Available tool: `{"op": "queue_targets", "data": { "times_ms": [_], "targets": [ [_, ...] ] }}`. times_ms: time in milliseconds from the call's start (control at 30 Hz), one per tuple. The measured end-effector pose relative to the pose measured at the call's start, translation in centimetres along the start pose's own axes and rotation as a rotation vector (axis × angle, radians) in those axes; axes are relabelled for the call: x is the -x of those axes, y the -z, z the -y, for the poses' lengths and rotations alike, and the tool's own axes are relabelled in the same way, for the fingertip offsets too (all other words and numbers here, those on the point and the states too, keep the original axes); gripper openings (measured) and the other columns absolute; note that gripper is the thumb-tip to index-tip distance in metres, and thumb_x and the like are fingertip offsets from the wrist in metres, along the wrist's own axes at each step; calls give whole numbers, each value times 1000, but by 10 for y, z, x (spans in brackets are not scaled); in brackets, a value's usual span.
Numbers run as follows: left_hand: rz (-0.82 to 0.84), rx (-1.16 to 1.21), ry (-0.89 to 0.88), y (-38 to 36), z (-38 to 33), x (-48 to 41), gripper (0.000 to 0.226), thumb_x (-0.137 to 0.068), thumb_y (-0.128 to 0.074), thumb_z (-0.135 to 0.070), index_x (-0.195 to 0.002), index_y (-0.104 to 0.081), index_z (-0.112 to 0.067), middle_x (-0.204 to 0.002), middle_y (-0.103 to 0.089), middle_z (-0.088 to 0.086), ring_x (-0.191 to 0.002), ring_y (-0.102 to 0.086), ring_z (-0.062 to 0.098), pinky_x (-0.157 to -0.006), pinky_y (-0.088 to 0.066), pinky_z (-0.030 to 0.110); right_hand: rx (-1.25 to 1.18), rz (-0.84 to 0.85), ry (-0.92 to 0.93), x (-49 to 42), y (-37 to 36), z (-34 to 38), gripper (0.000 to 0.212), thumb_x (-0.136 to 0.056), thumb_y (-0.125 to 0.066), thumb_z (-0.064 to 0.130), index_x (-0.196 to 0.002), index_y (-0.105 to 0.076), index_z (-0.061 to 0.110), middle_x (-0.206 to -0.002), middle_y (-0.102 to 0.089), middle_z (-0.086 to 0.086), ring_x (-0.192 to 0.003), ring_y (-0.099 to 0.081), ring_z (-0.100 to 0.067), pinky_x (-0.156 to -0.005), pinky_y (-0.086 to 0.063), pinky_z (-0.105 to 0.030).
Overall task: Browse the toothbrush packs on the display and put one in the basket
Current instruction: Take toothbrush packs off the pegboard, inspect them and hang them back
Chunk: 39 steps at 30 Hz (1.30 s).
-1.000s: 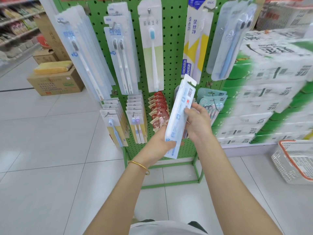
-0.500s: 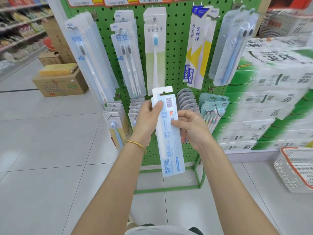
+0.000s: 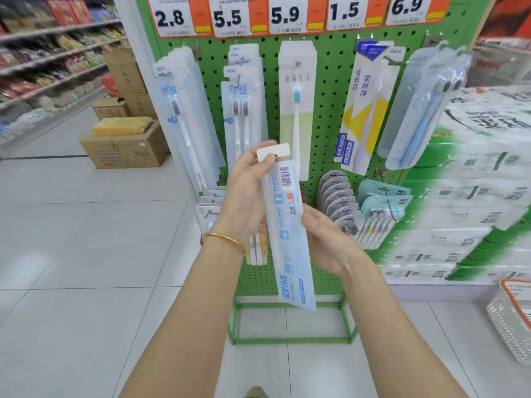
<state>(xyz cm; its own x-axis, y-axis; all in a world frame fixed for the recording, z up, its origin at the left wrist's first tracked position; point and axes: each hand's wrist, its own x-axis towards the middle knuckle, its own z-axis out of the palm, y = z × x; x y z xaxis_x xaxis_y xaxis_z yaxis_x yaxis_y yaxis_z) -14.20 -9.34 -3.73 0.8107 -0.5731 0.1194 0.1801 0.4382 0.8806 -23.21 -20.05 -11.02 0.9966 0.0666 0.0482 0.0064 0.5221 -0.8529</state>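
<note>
L hand (image 3: 247, 196) grips the top of the toothbrush pack (image 3: 288, 225), thumb pressed just under the white hang tab. R hand (image 3: 327, 239) holds the pack's middle from the right side, fingers tucked behind it. Gold bracelet (image 3: 227, 239) on L wrist.

Change vs 1 s ago: the pack was tilted & lower, now it's nearly upright and turned w/ the barcode side to the camera. The view has tipped up too, so the price tags (image 3: 230, 15) show. Looks like the label is being read, i.e. still browsing; nothing dropped in yet.

The pack sits in front of the green pegboard display (image 3: 324, 110), off its hook. The basket (image 3: 514, 320) is on the floor at lower right, well apart from both hands, only partly in frame.

Room: pale tile floor (image 3: 86, 254), cardboard boxes (image 3: 123, 150) to the left, stocked shelves (image 3: 43, 67) beyond, wrapped paper-goods stack (image 3: 474, 196) right of the display.
</note>
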Motion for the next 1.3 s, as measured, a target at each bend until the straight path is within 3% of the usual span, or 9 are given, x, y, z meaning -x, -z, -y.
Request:
{"op": "queue_targets", "data": {
  "times_ms": [133, 233, 400, 533, 800, 1000, 1067, 1200, 1300],
  "targets": [
    [15, -36, -35, 12, -16, -9, 13, -92, -52, -13, -105, -56, -13, -85, -62, 3, -76, -58, 16, -65, -48, 29, 83, 5, 65, -23, -17, 8, 80, -58, -88, 39, -121, -56, 2, -111, -64, -13, -104, -62, -32, -99, -44, -52],
    [-93, -168, -78, 20, -26, -15, 17, -94, -54, -22, -110, -55, -16, -109, -63, 10, -96, -59, 18, -79, -50, 32, 331, -240, 142, -41, -35, 18, 78, -57, -88, 38, -121, -54, 10, -110, -62, -2, -105, -61, -24, -99, -47, -47],
    [-150, -301, -215, 29, -42, -24, 30, -93, -52, -25, -120, -53, -12, -122, -60, 7, -112, -59, 18, -94, -50, 37, 792, -702, 370, -78, -63, 36, 63, -68, -84, 26, -112, -39, 27, -106, -49, 15, -91, -53, 3, -73, -40, -4],
    [-139, -349, -300, 31, -47, -27, 19, -95, -51, -19, -114, -52, -19, -115, -59, -7, -108, -58, 8, -92, -48, 27, 943, -826, 494, -103, -67, 31, 73, -64, -84, 36, -116, -36, 19, -115, -43, 1, -105, -48, -11, -84, -43, -17],
    [-110, -442, -352, 36, -48, -36, 24, -95, -51, -14, -119, -46, -15, -121, -55, -1, -110, -56, 8, -92, -47, 23, 989, -962, 597, -125, -69, 23, 72, -67, -82, 36, -116, -34, 15, -108, -38, 4, -100, -46, -15, -78, -44, -30],
    [-103, -505, -433, 35, -49, -44, 21, -95, -49, -7, -107, -44, -24, -106, -52, -17, -92, -54, -14, -76, -44, 7, 978, -985, 576, -137, -69, 20, 70, -64, -75, 48, -113, -31, 25, -111, -43, 4, -101, -53, -19, -79, -49, -38],
    [-126, -550, -452, 36, -48, -47, 25, -95, -49, -7, -110, -43, -26, -109, -50, -18, -97, -52, -15, -81, -44, 9, 983, -1013, 554, -142, -68, 19, 69, -63, -68, 53, -114, -33, 21, -112, -45, 2, -101, -54, -21, -77, -49, -38],
    [-145, -694, -446, 39, -42, -55, 52, -95, -48, -13, -142, -26, -14, -135, -38, -4, -124, -40, 2, -108, -37, 29, 1022, -1042, 569, -153, -67, 24, 61, -71, -56, 51, -115, -36, 13, -107, -42, 2, -96, -50, -21, -72, -43, -33],
    [-135, -736, -452, 38, -40, -62, 62, -93, -48, -15, -147, -18, -13, -141, -34, -1, -132, -34, 10, -110, -35, 39, 988, -1036, 575, -160, -69, 31, 63, -76, -50, 47, -118, -41, 2, -109, -48, -9, -92, -47, -21, -72, -41, -34]
  ]
}}
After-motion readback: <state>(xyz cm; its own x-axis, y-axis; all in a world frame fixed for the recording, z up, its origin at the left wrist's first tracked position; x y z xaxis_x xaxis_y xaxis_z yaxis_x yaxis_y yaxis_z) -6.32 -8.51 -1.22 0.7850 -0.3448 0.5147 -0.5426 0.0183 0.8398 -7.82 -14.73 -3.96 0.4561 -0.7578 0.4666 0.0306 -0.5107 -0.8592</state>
